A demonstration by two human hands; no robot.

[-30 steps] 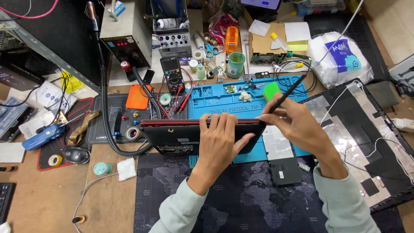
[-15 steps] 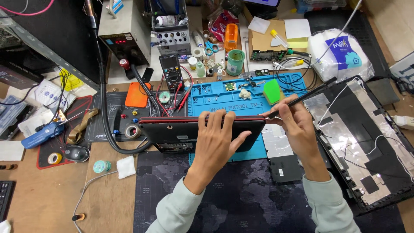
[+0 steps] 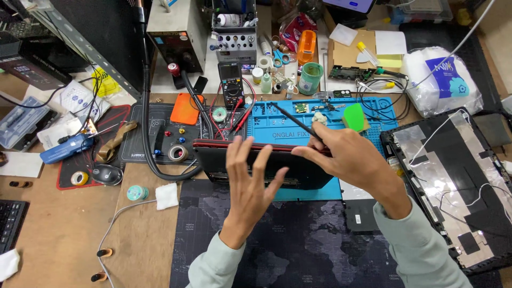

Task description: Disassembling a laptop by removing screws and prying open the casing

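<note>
1. The laptop, black with a red rim, stands on edge across the blue mat, near the middle of the bench.
2. The left hand lies flat against its near face, fingers spread wide and closed on nothing; it props rather than grips.
3. The right hand pinches a thin black tool at the laptop's top edge, with the shaft slanting up and away to the left.
4. The laptop looks stiff and fairly heavy, and its smooth face is likely slippery. Balanced on edge it probably tips easily, so the rim and corners seem the safest hold.
5. The seam under the tool is likely fragile; a hard pry could crack it.
6. The mat looks soft and grippy. A dark map-print pad covers the bench nearer the person.
7. A back cover with foil and thin wires lies to the right.
8. A multimeter, a green cup, scissors and a tape roll crowd the far side, leaving little room.
</note>
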